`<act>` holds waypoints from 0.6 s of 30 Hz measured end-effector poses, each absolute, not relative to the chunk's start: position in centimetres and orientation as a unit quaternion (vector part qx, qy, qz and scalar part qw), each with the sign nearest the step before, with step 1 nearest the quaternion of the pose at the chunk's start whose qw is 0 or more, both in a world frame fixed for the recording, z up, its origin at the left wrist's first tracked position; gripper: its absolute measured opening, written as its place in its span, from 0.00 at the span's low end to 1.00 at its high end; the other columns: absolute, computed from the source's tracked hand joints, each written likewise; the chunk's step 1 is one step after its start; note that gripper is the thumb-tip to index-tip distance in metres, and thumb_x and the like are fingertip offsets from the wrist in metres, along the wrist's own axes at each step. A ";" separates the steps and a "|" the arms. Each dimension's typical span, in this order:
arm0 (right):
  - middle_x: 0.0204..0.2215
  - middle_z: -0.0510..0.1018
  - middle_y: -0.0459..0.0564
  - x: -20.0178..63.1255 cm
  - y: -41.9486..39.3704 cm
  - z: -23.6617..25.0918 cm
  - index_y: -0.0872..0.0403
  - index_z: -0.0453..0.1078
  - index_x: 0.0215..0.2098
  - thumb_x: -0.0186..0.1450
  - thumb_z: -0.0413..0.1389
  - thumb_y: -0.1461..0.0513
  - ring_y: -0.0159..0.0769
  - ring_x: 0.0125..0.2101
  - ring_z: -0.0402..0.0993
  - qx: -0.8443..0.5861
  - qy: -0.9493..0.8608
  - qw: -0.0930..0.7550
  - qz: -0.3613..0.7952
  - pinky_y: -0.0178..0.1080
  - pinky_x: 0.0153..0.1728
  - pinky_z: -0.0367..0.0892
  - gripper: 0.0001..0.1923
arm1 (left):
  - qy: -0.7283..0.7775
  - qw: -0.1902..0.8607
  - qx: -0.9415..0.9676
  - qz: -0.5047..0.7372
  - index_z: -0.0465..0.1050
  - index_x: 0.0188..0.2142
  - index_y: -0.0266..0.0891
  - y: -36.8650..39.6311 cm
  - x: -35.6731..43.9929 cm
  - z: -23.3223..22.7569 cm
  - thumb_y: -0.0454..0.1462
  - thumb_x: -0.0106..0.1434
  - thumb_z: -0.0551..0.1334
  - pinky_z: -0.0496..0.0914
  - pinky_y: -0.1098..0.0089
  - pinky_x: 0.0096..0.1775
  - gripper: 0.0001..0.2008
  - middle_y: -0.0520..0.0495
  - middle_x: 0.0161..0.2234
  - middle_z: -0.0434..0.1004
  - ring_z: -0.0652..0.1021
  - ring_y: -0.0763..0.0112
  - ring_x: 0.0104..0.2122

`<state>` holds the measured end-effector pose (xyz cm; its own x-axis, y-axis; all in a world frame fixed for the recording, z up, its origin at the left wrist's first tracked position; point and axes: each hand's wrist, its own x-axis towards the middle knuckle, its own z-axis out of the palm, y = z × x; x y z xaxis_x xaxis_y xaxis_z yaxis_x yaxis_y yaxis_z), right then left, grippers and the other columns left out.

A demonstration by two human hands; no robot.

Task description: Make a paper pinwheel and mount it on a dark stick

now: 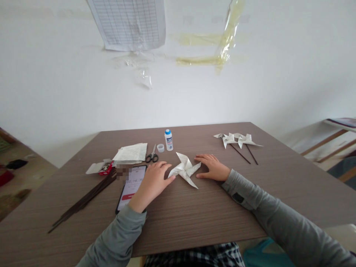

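A folded white paper pinwheel (185,169) lies flat on the brown wooden table (194,215), between my two hands. My left hand (151,182) rests on the table at the pinwheel's left edge, fingertips touching a blade, and partly covers a phone (130,187). My right hand (213,167) lies flat with fingers spread, just right of the pinwheel, touching its right blade. Neither hand grips anything.
Two finished pinwheels on dark sticks (239,142) lie at the back right. A glue bottle (168,139), its cap (160,148), scissors (151,155), paper sheets (130,152), a small red-and-white box (104,168) and a bundle of dark sticks (83,200) lie to the left.
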<state>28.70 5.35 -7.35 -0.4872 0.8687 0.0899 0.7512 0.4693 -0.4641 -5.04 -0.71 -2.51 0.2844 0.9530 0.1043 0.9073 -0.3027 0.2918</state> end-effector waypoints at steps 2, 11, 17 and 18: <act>0.83 0.78 0.61 28.8 5.3 -7.2 0.42 0.82 0.80 0.71 0.79 0.38 0.73 0.83 0.72 -0.481 -0.842 0.155 0.188 0.79 0.87 0.57 0.44 | 0.585 0.079 0.791 0.160 0.92 0.66 0.45 -0.9 -6.5 -2.2 0.41 0.78 0.74 0.75 0.47 0.79 0.19 0.35 0.73 0.90 0.86 0.41 0.74; 0.84 0.76 0.62 29.0 5.3 -7.4 0.43 0.82 0.80 0.72 0.78 0.37 0.73 0.84 0.69 -0.480 -0.844 0.146 0.190 0.77 0.87 0.56 0.44 | 0.674 0.014 0.717 0.179 0.95 0.53 0.45 -0.1 -17.9 -0.6 0.45 0.77 0.65 0.79 0.47 0.75 0.18 0.37 0.64 0.96 0.89 0.40 0.67; 0.84 0.77 0.62 28.8 5.3 -7.5 0.42 0.83 0.79 0.71 0.78 0.36 0.73 0.84 0.70 -0.481 -0.843 0.148 0.189 0.79 0.87 0.55 0.44 | 0.747 -0.073 0.654 0.092 0.95 0.46 0.49 -0.9 -21.8 -2.1 0.42 0.78 0.62 0.82 0.40 0.67 0.18 0.38 0.63 0.96 0.88 0.34 0.65; 0.84 0.77 0.62 28.7 5.3 -7.5 0.42 0.83 0.79 0.71 0.78 0.36 0.73 0.84 0.70 -0.481 -0.843 0.148 0.190 0.79 0.87 0.55 0.44 | 0.751 -0.085 0.649 0.087 0.96 0.49 0.48 -1.1 -21.8 -2.4 0.42 0.79 0.61 0.81 0.38 0.67 0.20 0.35 0.66 0.94 0.87 0.32 0.66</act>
